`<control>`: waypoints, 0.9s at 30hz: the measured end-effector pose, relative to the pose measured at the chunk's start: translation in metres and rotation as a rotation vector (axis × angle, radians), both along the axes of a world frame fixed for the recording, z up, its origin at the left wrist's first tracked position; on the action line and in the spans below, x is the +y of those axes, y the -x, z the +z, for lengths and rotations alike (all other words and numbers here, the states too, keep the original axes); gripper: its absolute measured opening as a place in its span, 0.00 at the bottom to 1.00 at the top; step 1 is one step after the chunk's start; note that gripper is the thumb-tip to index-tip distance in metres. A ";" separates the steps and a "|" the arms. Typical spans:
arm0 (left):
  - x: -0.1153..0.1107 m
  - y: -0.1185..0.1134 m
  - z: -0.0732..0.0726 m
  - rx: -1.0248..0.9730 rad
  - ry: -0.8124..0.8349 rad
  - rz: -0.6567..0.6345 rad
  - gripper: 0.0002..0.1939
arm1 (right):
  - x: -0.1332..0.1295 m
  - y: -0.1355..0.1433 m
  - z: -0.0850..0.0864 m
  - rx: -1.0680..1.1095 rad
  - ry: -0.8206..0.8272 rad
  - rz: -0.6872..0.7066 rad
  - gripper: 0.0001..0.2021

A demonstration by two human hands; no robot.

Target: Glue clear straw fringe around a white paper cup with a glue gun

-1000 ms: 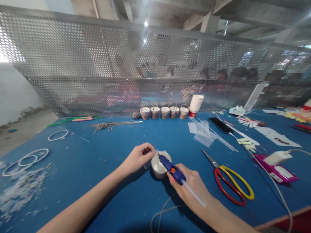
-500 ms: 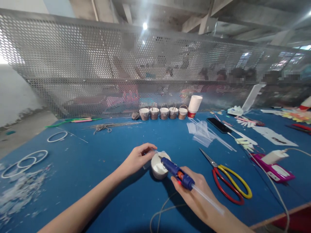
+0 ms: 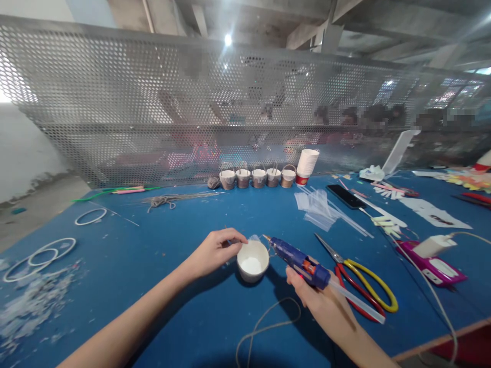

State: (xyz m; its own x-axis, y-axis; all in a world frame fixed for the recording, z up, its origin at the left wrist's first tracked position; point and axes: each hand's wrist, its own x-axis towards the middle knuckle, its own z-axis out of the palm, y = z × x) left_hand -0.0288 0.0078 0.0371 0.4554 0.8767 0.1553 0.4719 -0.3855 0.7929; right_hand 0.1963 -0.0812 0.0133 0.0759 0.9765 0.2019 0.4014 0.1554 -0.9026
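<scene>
A small white paper cup (image 3: 252, 260), its inside facing up toward me, stands on the blue table. My left hand (image 3: 218, 250) pinches its left rim between thumb and fingers. A bit of clear film (image 3: 254, 237) shows at the cup's far edge; what it is fixed to I cannot make out. My right hand (image 3: 326, 301) grips a dark blue hot glue gun (image 3: 297, 258), with a clear glue stick (image 3: 358, 301) poking out of its back. The nozzle points up and left, just right of the cup's rim. A loose cord (image 3: 268, 323) lies in front of the cup.
Red-and-yellow-handled scissors (image 3: 356, 276) lie right of my right hand. Farther back are clear strips (image 3: 320, 209), a phone (image 3: 345, 196), a purple power strip (image 3: 431, 266), several small handled buckets (image 3: 259, 179) and stacked cups (image 3: 307, 166). White rings (image 3: 42, 258) and scraps lie left.
The glue gun has drawn back to the right, its nozzle leaving the space over the cup and now beside the rim. My left hand has stayed at the cup.
</scene>
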 end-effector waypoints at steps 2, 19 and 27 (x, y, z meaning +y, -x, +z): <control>0.000 0.000 0.000 0.016 -0.013 -0.007 0.12 | 0.001 0.001 0.000 0.014 0.001 -0.007 0.15; -0.001 -0.023 0.001 0.188 -0.045 0.210 0.04 | 0.006 -0.007 -0.013 0.029 0.060 -0.044 0.20; -0.001 -0.034 0.003 0.278 -0.085 0.244 0.07 | 0.008 -0.009 -0.015 0.025 0.034 -0.075 0.21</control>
